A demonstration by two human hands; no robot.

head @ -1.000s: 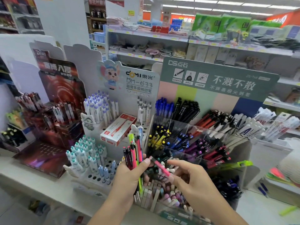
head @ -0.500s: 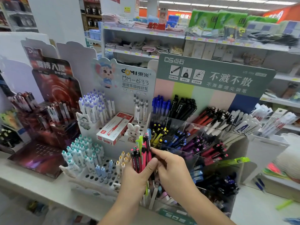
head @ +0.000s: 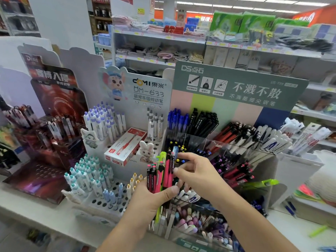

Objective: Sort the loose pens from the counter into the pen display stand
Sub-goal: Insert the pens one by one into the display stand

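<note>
Pink and black pens [head: 160,174] stood bunched in our left hand [head: 151,202], long axes upright, clicker ends toward 12 o'clock, before the clear pen display stand [head: 241,148]. Since half a second earlier the bundle had risen slightly; our right hand [head: 198,171] still pinched a pink pen among them.

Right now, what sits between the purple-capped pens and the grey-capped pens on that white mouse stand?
In the head view, a red and white pen box lies tilted between the purple-capped pens and the grey-capped pens.
</note>
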